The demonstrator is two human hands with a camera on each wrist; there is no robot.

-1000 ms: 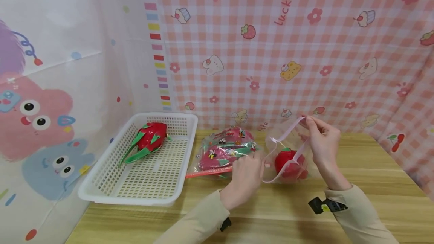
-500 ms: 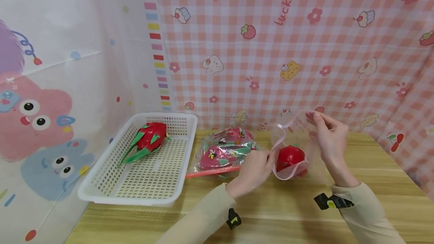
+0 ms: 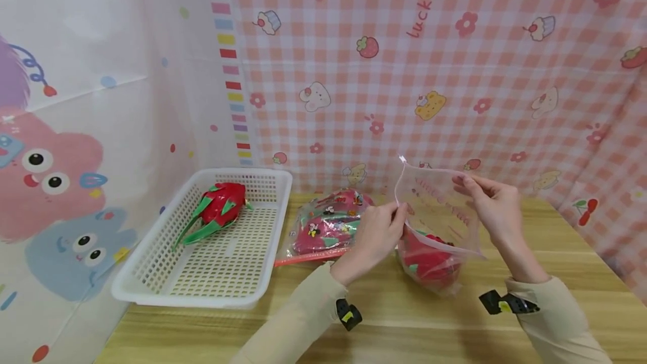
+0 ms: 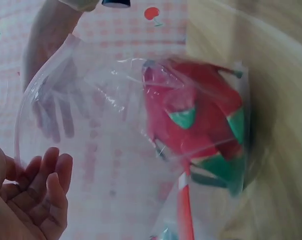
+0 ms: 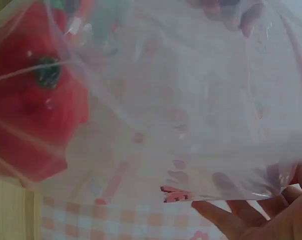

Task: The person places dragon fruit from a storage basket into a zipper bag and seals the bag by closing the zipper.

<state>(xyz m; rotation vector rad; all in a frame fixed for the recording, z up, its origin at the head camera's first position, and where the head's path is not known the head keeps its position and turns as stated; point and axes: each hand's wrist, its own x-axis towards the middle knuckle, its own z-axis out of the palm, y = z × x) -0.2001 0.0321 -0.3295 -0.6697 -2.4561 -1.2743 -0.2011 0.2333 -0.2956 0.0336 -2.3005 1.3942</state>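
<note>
My left hand (image 3: 375, 233) pinches the near left edge of a clear zip bag's (image 3: 440, 198) mouth between thumb and fingers. On the bag's far right edge, my right hand (image 3: 496, 212) grips the pink-rimmed opening, which is spread wide. A red dragon fruit (image 3: 428, 265) with green tips lies at the bottom of this bag. In the left wrist view the same dragon fruit (image 4: 201, 107) shows through the plastic, close to the tabletop. The right wrist view has my right hand (image 5: 271, 215) at the bag's edge, some fingers behind the film.
Left of the hands lies a second clear bag (image 3: 331, 215), cartoon-printed with an orange-red zip strip (image 3: 313, 257), holding red and green fruit. A white mesh basket (image 3: 197, 300) farther left contains another dragon fruit (image 3: 222, 205). Patterned cloth (image 3: 374, 94) hangs behind the wooden table (image 3: 404, 333).
The bag's mouth has been spread wider and raised, its white slider now higher. My left hand has moved right and up to its edge; my right hand has shifted right.
</note>
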